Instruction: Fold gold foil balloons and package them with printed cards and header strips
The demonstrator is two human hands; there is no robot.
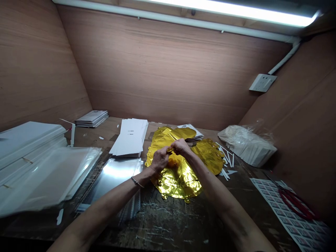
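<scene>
Flat, shiny gold foil balloons [181, 183] with small tabs along their edges lie in a loose pile on the table. My left hand [160, 159], with a thin bracelet at the wrist, is closed on a gathered bit of gold foil above the pile. Right beside it, my right hand [181, 146] pinches the same bunched foil from the far side. The fingertips nearly meet, and the exact part they grip is mostly hidden. Another fold of gold foil [210, 155] spreads to the right of my right forearm.
White cards [131, 136] and clear plastic sleeves [112, 178] lie left of the foil. Further left are more plastic bags [78, 168] and a white stack [28, 136]. On the right are white strips [227, 157], a plastic-wrapped bundle [248, 145], red-handled scissors [296, 204] and a sticker sheet [283, 213].
</scene>
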